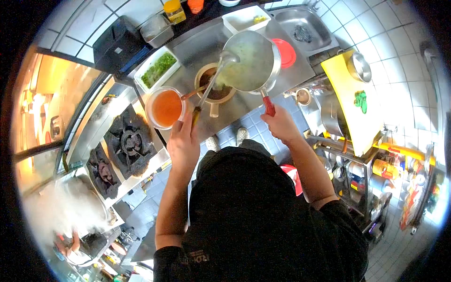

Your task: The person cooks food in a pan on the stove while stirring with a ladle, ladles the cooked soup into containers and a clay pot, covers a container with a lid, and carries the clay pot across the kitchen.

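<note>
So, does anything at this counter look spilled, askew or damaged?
Nothing stands out on the grey steel counter: the right hand grips the red-handled metal pan, the left hand the long steel ladle. No obvious spill shows, though haze blurs the pan's inside.

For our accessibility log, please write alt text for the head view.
Right hand holds a red-handled saucepan tilted towards a pot, left hand a ladle; a tub of orange liquid and a tray of chopped greens sit nearby.

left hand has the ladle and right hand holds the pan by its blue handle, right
Nearly: the handle is red, not blue, as the head view shows. The left hand does have the ladle, and the right hand holds the pan.
</note>
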Demonstrator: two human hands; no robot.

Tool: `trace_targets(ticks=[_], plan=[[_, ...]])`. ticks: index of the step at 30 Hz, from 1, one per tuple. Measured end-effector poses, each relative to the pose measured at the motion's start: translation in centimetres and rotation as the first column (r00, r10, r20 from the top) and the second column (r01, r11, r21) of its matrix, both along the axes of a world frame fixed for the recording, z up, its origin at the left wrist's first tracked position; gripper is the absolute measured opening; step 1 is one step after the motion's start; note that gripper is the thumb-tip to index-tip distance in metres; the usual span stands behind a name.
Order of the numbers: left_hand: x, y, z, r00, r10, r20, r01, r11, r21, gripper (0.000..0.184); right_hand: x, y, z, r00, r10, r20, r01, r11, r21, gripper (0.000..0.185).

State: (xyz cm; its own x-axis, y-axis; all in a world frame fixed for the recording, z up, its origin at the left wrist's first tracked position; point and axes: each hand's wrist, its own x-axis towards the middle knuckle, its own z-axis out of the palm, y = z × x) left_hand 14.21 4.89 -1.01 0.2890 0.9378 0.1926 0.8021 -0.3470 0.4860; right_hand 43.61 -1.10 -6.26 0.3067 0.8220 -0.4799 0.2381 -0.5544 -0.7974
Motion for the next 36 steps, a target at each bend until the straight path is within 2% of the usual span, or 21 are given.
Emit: trace_targets(ticks=[1, 4, 7, 13, 19, 22, 28, 31, 36], plan=[[-0.2, -0.1, 0.1, 1.000, 0.013, -0.007, -0.013, 1.000, -0.005, 0.051, -0.3, 0.2, 0.4, 0.999, 0.001, 0.034, -0.002, 1.000, 0.008, 0.020], [-0.6, 0.1, 0.2, 0.998, 0.054, 0.015, -0.053, 0.996, -0.074, 0.041, -0.7, 0.8, 1.0, 0.997, 0.043, 0.068, -0.043, 0.999, 0.007, 0.021], [-1.1, 0.5, -0.8, 1.000, 0.008, -0.013, -0.007, 0.997, 0.077, 0.060, -0.9, 1.0, 0.9, 0.990, 0.069, 0.123, -0.066, 0.997, -0.028, 0.021], [-1.1, 1.4, -1.5, 0.997, 0.022, -0.070, -0.019, 0.999, 0.044, 0.056, -1.0, 1.0, -0.2, 0.970, 0.099, 0.224, -0.094, 0.995, -0.034, 0.021], [-0.2, 2.1, -1.6, 0.994, 0.017, -0.104, -0.013, 0.999, 0.040, 0.042, -1.4, 0.9, 0.3, 0.977, 0.081, 0.197, -0.083, 0.997, -0.002, 0.022], [0.4, 2.6, -1.4, 0.990, -0.002, -0.139, 0.006, 0.999, 0.033, 0.039, -1.4, 1.0, 0.3, 0.962, 0.109, 0.251, -0.112, 0.994, -0.002, 0.021], [1.4, 3.8, -2.9, 0.973, -0.091, -0.214, 0.129, 0.977, 0.171, 0.054, -1.5, 1.2, 0.2, 0.972, 0.092, 0.215, -0.095, 0.995, 0.004, 0.022], [1.2, 4.0, -4.0, 0.936, -0.102, -0.337, 0.161, 0.975, 0.152, 0.056, -1.6, 1.3, 1.0, 0.958, 0.116, 0.262, -0.118, 0.993, -0.006, 0.022], [0.6, 3.6, -4.0, 0.922, -0.064, -0.382, 0.146, 0.971, 0.191, 0.054, -1.3, 1.2, 0.9, 0.950, 0.121, 0.289, -0.122, 0.992, -0.015, 0.024]])
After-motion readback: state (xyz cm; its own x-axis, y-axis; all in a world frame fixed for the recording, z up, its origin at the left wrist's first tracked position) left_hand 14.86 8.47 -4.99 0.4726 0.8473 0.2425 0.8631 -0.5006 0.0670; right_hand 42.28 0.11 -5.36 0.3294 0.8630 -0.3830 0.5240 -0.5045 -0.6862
